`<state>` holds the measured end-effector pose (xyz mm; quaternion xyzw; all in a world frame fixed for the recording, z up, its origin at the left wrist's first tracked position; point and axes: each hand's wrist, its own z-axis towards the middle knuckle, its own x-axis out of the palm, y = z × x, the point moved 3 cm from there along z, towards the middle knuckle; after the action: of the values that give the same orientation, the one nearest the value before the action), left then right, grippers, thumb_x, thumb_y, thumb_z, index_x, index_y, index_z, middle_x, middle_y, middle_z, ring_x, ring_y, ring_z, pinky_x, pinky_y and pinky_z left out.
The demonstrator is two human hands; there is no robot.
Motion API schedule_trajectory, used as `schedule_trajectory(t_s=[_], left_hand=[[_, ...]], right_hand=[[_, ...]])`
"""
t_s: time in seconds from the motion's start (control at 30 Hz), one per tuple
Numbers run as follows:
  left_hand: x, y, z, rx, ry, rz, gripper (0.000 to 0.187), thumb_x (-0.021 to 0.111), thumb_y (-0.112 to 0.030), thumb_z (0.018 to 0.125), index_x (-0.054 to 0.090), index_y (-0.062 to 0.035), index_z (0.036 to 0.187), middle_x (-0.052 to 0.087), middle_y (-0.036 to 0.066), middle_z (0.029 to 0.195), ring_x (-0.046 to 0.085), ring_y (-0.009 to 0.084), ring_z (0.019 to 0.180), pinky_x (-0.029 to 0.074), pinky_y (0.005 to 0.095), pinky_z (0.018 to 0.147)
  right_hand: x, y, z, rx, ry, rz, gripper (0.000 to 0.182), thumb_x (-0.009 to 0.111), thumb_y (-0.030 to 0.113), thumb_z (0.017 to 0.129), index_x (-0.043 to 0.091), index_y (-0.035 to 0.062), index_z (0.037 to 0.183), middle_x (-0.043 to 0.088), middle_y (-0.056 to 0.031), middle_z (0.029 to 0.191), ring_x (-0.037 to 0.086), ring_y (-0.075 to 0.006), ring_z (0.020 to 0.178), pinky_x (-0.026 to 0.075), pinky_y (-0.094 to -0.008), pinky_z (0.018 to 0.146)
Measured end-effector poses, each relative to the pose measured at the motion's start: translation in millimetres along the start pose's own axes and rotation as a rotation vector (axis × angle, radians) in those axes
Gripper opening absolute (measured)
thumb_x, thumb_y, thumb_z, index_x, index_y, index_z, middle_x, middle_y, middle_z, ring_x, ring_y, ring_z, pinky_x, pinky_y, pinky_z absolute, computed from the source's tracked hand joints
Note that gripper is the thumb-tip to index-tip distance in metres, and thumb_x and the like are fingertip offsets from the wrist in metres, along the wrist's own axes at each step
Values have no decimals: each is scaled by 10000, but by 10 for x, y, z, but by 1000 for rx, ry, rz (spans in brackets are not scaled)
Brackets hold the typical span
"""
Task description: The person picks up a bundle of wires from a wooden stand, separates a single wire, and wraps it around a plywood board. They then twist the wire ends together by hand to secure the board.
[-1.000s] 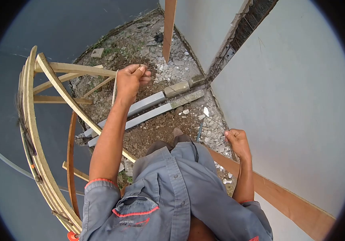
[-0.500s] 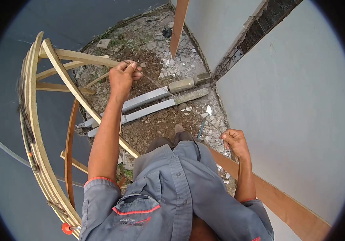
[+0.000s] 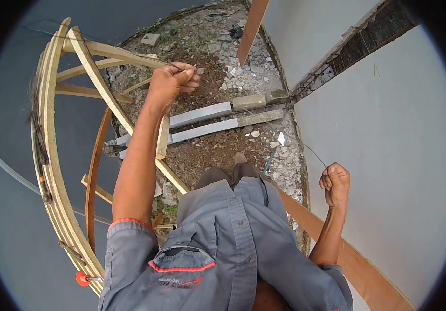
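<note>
My left hand (image 3: 173, 83) is closed around a thin dark wire, held up in front of the wooden frame. Part of this wire trails away to the left, over the frame's top end. My right hand (image 3: 335, 184) makes a fist near the pale wall, gripping a thin wire (image 3: 313, 152) that rises up and left from it. Between the hands the strand grows too fine to follow all the way. Left of my arm stands the curved wooden frame (image 3: 51, 140), built of bent strips with crosspieces. A bundle of dark wire (image 3: 37, 137) hangs on its outer strip.
Two grey posts (image 3: 204, 129) with rough concrete ends lie across the rubble and soil (image 3: 197, 155). A reddish-brown plank (image 3: 358, 264) leans along the wall (image 3: 383, 140) at right. A red-handled tool (image 3: 83, 278) rests at the frame's lower end.
My right hand has moved right and slightly up, drawing its wire outward. My left hand has shifted a little right and up, still gripping the wire. The view has shifted slightly.
</note>
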<state>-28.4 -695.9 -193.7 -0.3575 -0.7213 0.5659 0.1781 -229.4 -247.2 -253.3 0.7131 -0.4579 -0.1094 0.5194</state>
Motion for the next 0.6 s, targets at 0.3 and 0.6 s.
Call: schedule_trajectory(t_s=[0.3,0.6], left_hand=[[-77,-216,-32,4,190,-450,242,561,-109,980,594,77,1132,694,149,870,710,217,735,610,293,687],[-193,-131,203,101,-221,-710,233,534,-69,983,534,59,1177,680,163,841,708,248,766,618,333,719]], right_hand=[[318,-217,29,0,66,-1046,221,689,139,893,648,-40,770,558,-72,566,439,-123,495,409,-312,522],[276,43,-72,174,241,-316,245,703,131,863,630,-18,683,544,-23,534,468,-90,496,414,-264,520]])
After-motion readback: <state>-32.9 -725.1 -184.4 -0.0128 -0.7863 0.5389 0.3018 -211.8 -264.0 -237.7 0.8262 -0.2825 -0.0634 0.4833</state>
